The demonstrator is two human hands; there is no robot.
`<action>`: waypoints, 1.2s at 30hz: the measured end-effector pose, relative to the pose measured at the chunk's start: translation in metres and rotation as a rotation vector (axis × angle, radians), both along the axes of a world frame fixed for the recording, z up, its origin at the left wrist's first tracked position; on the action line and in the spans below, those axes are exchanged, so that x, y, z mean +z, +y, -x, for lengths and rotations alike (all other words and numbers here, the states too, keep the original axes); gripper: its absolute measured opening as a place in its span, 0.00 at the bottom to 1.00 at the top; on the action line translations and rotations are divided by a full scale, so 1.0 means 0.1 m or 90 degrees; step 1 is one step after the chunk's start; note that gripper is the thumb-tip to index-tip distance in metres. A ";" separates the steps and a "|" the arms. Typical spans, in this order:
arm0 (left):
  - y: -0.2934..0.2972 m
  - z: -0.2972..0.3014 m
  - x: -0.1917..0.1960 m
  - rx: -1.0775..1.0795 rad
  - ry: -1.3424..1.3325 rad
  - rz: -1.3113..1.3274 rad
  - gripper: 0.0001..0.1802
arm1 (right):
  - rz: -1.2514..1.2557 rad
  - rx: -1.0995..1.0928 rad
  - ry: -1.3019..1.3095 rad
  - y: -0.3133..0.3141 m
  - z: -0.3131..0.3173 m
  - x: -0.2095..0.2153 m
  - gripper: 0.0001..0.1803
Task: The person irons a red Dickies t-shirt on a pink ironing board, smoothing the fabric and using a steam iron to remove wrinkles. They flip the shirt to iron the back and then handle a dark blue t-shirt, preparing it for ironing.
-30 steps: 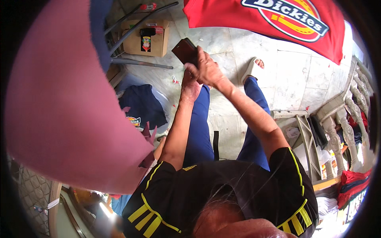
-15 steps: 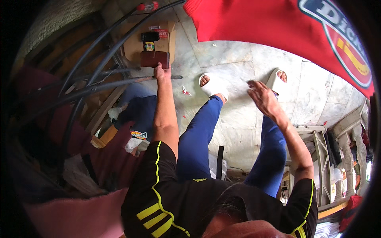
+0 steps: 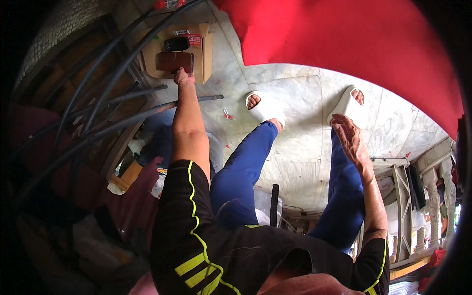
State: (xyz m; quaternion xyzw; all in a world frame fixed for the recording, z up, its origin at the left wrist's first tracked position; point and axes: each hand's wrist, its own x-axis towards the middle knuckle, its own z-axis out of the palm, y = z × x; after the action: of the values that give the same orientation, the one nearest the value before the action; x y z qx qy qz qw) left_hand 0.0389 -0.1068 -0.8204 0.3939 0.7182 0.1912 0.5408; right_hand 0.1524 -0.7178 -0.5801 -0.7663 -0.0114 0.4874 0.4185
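Observation:
In my left hand, stretched far forward, is a brown wallet-like case, with the fingers closed on its near edge. It is in front of a cardboard box with a red label. A black rounded object shows just beyond the case; its kind is unclear. My right hand holds nothing, fingers loosely stretched, above my right leg near the white slipper.
Dark curved tubes cross the left side near my left arm. A red cloth hangs across the top right. A white slipper is on my other foot on the marble floor. A metal frame stands at right.
My left hand has moved left and slightly farther away with the brown case. My right hand has shifted right and nearer to me. The red cloth's edge hangs differently.

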 end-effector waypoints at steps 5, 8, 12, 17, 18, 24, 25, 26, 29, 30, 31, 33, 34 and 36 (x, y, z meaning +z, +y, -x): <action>-0.48 0.03 0.32 -0.079 0.077 0.036 0.10 | 0.028 0.000 -0.005 -0.06 -0.01 0.15 0.18; -0.91 -0.11 0.81 -0.105 -0.044 0.019 0.15 | -0.040 -0.071 -0.002 -0.03 0.03 0.29 0.17; -2.46 -0.32 1.71 -0.251 -0.085 0.061 0.20 | -0.087 -0.053 -0.034 0.11 -0.07 0.93 0.15; -3.90 -0.19 2.80 -0.673 -0.173 0.030 0.20 | -0.176 0.034 -0.092 0.30 -0.64 2.02 0.13; -4.11 -0.38 3.17 -0.802 -0.213 -0.046 0.19 | -0.164 0.062 -0.110 0.30 -0.84 2.23 0.13; -3.92 -0.82 6.28 -0.879 -0.284 -0.081 0.12 | -0.382 0.107 -0.207 0.74 -1.74 3.71 0.10; -3.79 -0.85 6.75 -0.854 -0.265 -0.144 0.12 | -0.430 0.121 -0.216 0.90 -1.85 4.01 0.09; -3.63 -0.82 7.17 -0.823 -0.265 -0.176 0.12 | -0.470 0.134 -0.218 1.07 -1.91 4.33 0.09; -3.22 -0.53 7.73 -0.661 -0.273 -0.385 0.10 | -0.540 0.219 -0.329 1.74 -1.99 5.01 0.07; -3.06 -0.39 7.83 -0.606 -0.223 -0.476 0.10 | -0.557 0.234 -0.332 2.02 -1.90 5.20 0.07; -2.94 -0.26 7.89 -0.517 -0.168 -0.549 0.09 | -0.578 0.263 -0.338 2.29 -1.83 5.25 0.08; -2.64 0.03 7.93 -0.437 -0.050 -0.647 0.09 | -0.613 0.320 -0.350 2.91 -1.59 5.30 0.09; -2.49 0.14 7.96 -0.412 0.004 -0.709 0.08 | -0.634 0.330 -0.370 3.19 -1.46 5.35 0.10; -2.31 0.37 8.02 -0.361 0.121 -0.741 0.07 | -0.646 0.382 -0.289 3.75 -1.18 5.47 0.11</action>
State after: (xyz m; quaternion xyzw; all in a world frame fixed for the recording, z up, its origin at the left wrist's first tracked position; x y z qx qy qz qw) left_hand 0.0020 -0.3376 -0.0186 0.8115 0.4102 0.3633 0.2030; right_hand 0.2705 -0.3430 -0.0336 -0.5201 -0.5441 0.3428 0.5620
